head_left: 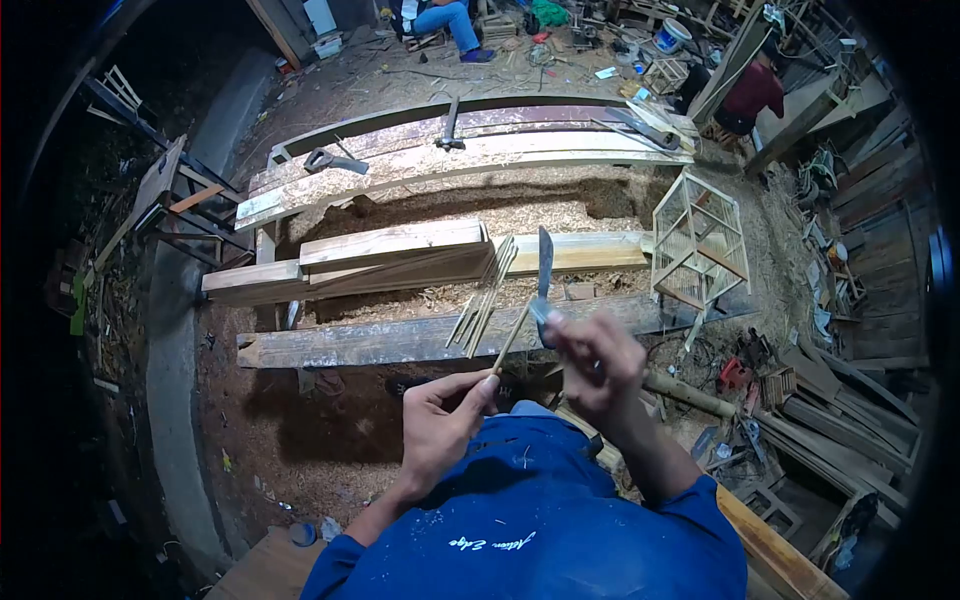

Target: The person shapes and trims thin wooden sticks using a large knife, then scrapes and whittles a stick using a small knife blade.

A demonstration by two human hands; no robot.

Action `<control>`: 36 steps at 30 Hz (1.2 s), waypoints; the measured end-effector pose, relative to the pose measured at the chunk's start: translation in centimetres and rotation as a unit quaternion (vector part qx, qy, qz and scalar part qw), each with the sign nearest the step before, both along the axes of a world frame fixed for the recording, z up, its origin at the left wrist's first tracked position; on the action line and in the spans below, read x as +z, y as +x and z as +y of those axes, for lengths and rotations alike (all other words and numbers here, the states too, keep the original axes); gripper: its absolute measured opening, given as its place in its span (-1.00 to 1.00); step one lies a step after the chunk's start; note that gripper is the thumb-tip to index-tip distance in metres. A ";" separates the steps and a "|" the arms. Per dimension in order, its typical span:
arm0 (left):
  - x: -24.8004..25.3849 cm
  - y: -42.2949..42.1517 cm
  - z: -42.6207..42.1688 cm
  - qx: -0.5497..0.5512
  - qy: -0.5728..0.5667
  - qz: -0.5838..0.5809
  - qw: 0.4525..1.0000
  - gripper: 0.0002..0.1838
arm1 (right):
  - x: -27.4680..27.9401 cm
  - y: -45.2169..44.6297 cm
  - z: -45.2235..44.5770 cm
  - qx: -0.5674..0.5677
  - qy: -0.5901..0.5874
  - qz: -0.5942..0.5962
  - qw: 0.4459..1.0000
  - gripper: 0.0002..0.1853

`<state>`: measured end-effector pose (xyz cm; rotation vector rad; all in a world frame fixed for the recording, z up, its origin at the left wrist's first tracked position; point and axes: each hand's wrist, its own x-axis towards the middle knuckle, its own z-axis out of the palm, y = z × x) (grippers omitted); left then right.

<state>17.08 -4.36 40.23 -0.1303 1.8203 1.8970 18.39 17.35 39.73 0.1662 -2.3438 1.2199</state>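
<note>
My left hand (pixel 440 425) pinches the lower end of a thin wooden stick (pixel 514 338) between thumb and fingers. The stick slants up and to the right toward a knife (pixel 545 262). My right hand (pixel 602 362) is closed on this knife, whose dark, narrow blade points away from me; a pale patch covers part of it near my fingertips. Whether the blade touches the stick, I cannot tell. Just beyond my hands, a loose bundle of thin sticks (pixel 485 298) lies across the planks.
A cage-like wooden frame (pixel 700 245) stands at the right. On the far bench (pixel 400 172) lie a hammer (pixel 451 128), a handsaw (pixel 335 161) and another saw-like tool (pixel 643 130). Thick boards (pixel 395 245) lie nearer. Two people (pixel 447 22) are in the background. Wood scraps (pixel 835 440) pile at right.
</note>
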 end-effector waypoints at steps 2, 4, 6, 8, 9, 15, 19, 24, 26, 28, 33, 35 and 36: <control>0.0 -0.4 0.1 0.007 0.000 0.001 1.000 -0.78 | -0.1 0.4 -1.2 0.065 -0.007 0.004 0.998 -0.53; -0.1 -0.4 0.3 0.013 0.005 0.016 1.000 -0.78 | -0.7 1.1 -2.5 0.091 0.000 -0.018 0.996 -0.58; -0.1 -0.4 0.2 0.011 0.002 0.016 1.000 -0.78 | -0.9 1.1 -2.7 0.093 0.010 -0.024 0.995 -0.64; -0.2 -0.3 0.0 0.010 0.012 -0.003 1.000 -0.78 | -1.7 0.7 -2.0 0.049 0.003 -0.031 0.998 -0.67; -0.1 -0.3 0.0 0.009 0.012 -0.002 1.000 -0.78 | -1.4 0.2 -1.7 0.004 -0.004 -0.032 0.999 -0.65; -0.4 -0.2 0.2 0.014 -0.012 0.015 1.000 -0.77 | -1.0 0.1 -1.6 0.059 0.017 -0.029 0.998 -0.60; -1.2 0.0 0.1 0.024 0.005 0.022 0.999 -0.78 | -1.3 1.2 -2.3 0.107 0.039 -0.019 0.993 -0.55; -0.8 0.0 0.3 0.028 -0.004 0.018 0.999 -0.80 | -0.8 0.2 -1.5 0.035 0.029 -0.032 0.998 -0.60; -1.4 0.1 0.0 0.035 0.006 0.035 0.999 -0.77 | -1.0 1.3 -2.7 0.114 0.053 -0.021 0.992 -0.61; -0.7 -0.3 0.2 0.034 0.001 0.032 0.999 -0.77 | -0.7 1.1 -2.9 0.112 0.042 -0.024 0.993 -0.62; -0.9 -0.1 0.2 0.038 -0.005 0.036 0.999 -0.78 | -1.1 1.0 -2.5 0.075 0.036 -0.029 0.996 -0.60; -0.6 -0.4 0.3 0.040 -0.005 0.034 0.999 -0.78 | -1.2 1.0 -2.4 0.077 0.034 -0.043 0.996 -0.58; -0.6 -0.4 0.6 0.044 0.001 0.034 0.998 -0.78 | -1.0 1.2 -2.5 0.077 0.034 -0.046 0.995 -0.58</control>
